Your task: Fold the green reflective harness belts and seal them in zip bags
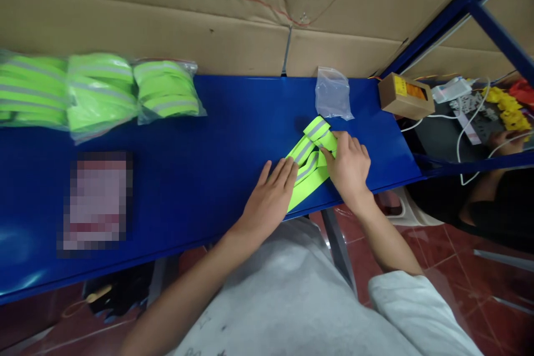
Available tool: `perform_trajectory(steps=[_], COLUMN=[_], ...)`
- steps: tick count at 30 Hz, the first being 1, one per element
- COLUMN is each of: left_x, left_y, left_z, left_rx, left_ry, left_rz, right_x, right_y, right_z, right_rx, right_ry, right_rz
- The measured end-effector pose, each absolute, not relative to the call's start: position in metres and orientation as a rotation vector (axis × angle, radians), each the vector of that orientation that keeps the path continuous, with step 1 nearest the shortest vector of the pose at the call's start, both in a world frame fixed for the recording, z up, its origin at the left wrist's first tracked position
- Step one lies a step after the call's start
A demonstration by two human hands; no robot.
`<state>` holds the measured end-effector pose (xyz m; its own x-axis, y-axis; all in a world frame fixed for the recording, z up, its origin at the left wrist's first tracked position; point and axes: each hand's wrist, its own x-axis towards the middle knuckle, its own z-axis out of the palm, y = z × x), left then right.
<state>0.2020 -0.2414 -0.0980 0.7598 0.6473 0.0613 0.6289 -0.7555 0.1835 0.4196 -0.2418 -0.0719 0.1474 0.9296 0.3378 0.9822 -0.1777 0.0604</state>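
On the blue table, neon-yellow reflective straps (306,192) with grey stripes lie folded and overlapping at a slant. My left hand (271,192) rests over their left side, fingers stretched out flat and touching the bands. At the upper right end my right hand (349,164) is closed, thumb and fingers pinching the strap material. The exact fold under the right fingers is hidden. A clear, flat plastic bag (332,93) lies just beyond the straps, near the back of the table.
Several bagged bundles of similar straps (102,94) line the back left. A blurred-out item (98,200) lies at the front left. A cardboard box (405,95) stands at the right end. Past it, a co-worker's hand (507,142) is near yellow parts (507,108) and white cables.
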Motion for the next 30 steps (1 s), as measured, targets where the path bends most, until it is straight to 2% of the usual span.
perform_trajectory(steps=[6,14,24,30], left_x=[0.199,0.192,0.16,0.163], left_y=[-0.247,-0.255,-0.262,-0.266], left_z=[-0.097,-0.095,-0.096,-0.087], left_rx=[2.806,2.742,3.03,3.17], left_ry=[1.0,0.982,0.613,0.469], left_rz=[0.285,0.326,0.168,0.421], right_x=[0.395,0.392,0.408,0.412], right_y=[-0.25,-0.282,-0.283,-0.284], right_z=[-0.083,-0.084,-0.057,-0.054], right_rx=[-2.133,-1.929,-1.771,-1.537], right_ry=[-2.102,-2.351,-2.528,-2.549], right_rz=[-0.642,-0.308,-0.018,0.244])
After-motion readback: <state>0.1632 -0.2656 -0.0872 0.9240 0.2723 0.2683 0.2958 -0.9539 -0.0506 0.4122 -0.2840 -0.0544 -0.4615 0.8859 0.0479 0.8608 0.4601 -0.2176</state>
